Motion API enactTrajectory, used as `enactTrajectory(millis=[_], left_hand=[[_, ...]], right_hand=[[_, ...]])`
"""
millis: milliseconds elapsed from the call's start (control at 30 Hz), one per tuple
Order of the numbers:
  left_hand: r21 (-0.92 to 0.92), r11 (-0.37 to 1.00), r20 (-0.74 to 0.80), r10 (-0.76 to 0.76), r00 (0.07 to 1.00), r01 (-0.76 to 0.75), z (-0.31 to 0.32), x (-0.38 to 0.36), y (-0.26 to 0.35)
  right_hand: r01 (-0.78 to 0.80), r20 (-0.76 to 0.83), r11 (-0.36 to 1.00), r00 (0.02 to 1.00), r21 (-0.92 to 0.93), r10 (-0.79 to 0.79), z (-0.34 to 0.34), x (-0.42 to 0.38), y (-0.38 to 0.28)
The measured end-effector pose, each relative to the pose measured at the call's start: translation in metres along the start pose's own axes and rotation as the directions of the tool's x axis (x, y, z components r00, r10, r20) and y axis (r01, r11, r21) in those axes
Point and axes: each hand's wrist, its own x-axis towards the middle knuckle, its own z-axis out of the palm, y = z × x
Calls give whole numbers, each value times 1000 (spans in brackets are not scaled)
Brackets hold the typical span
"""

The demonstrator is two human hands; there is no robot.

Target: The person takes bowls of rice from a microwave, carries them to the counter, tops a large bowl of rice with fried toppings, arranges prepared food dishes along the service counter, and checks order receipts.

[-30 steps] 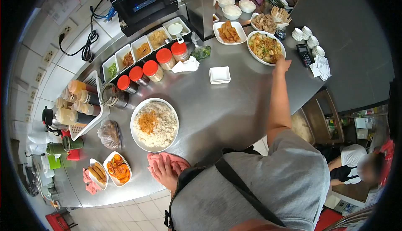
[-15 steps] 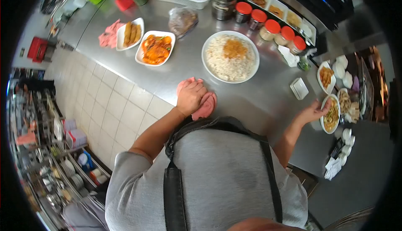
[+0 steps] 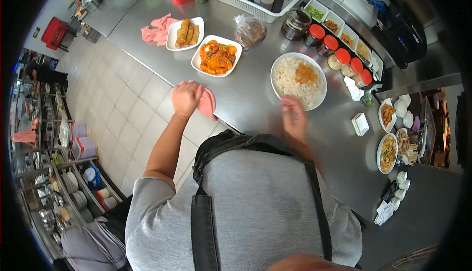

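Observation:
My left hand [image 3: 186, 99] is closed around a pink cloth [image 3: 207, 105] at the counter's front edge. Part of the cloth hangs out beside the fingers. My right hand [image 3: 295, 119] is open, its slightly blurred fingers stretched toward the near rim of a white plate of rice [image 3: 290, 80] with a brown topping. Left of the rice stands a white dish of orange saucy food [image 3: 216, 58]. Beyond that is a dish of fried rolls [image 3: 187, 33].
A second pink cloth [image 3: 158, 29] and a tied plastic bag [image 3: 250, 31] lie on the steel counter. Behind the rice are red-lidded jars [image 3: 339, 58] and a white basket [image 3: 246, 8] of bottles. At right stand small white dishes [image 3: 360, 124] and a noodle plate [image 3: 388, 153].
My right hand has moved left from the noodle plate to the rice plate. My left hand has moved left along the counter edge with the cloth. The view has shifted.

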Motion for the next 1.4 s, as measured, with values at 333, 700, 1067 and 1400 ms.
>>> enactTrajectory(millis=[333, 700, 1067, 1400], left_hand=[[-524, 631, 579, -229, 783, 572, 37, 58, -78], [-605, 250, 777, -23, 630, 756, 3, 95, -63], [-624, 277, 747, -63, 661, 731, 49, 69, -60], [-587, 352, 781, 8, 625, 729, 24, 62, -7]], right_hand=[[-664, 367, 491, 734, 563, 571, 41, -30, 43], [-345, -125, 455, 670, 821, 732, 8, -30, 58], [-360, -80, 411, 663, 838, 744, -7, -18, 60], [-455, 6, 403, 668, 794, 744, 18, -42, 58]])
